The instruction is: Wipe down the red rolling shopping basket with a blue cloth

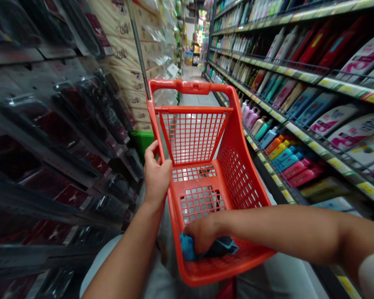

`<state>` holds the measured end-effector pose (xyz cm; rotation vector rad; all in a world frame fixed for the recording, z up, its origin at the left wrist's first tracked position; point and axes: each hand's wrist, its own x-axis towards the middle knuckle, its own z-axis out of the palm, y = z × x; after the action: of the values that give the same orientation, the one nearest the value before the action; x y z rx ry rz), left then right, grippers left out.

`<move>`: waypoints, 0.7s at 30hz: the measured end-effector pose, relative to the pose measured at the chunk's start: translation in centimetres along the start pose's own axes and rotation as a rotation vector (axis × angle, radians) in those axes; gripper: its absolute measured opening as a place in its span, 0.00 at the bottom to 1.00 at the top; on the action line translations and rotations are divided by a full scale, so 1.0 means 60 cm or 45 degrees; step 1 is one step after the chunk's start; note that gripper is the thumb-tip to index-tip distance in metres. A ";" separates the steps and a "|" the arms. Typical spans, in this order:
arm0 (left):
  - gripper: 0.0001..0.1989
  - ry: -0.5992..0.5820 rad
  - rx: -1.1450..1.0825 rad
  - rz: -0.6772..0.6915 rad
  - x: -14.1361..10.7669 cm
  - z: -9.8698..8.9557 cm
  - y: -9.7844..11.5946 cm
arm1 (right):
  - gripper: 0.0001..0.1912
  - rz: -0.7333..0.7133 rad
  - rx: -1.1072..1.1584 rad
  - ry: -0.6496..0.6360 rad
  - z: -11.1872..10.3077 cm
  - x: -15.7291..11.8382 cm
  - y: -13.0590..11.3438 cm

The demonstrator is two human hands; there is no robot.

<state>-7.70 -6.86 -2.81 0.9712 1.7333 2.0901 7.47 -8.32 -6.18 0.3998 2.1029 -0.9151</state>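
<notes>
A red plastic shopping basket [241,178] with grid openings and a raised handle stands in front of me. My left hand [157,174] is closed around its left rim, thumb on top. Inside the basket's near end, my right hand [201,232] grips a blue and black cloth [188,247]. Part of the cloth spreads to the right under my wrist, against the basket's near wall. The fingertips of my right hand are hidden in the folds.
Shelves [299,124] of bottles line the right side closely. Packaged goods hang on a rack [59,124] at the left, with stacked cream-coloured packs [124,54] behind. A thin metal pole [139,45] rises by the basket's far left corner. The tiled aisle floor [195,99] runs ahead.
</notes>
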 end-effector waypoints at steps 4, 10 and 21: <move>0.30 -0.011 0.028 -0.020 0.000 -0.005 0.008 | 0.10 -0.220 0.207 -0.018 -0.040 -0.099 -0.010; 0.31 -0.056 0.069 -0.051 0.000 -0.013 0.004 | 0.12 -0.445 0.341 0.303 -0.054 -0.284 0.035; 0.31 -0.369 1.060 0.824 -0.124 -0.015 0.081 | 0.19 -0.278 -0.022 1.367 -0.043 -0.306 0.205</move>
<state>-1.70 -13.16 -0.70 2.1728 2.3646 1.3049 24.49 2.45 3.24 0.7833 3.1705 -0.8931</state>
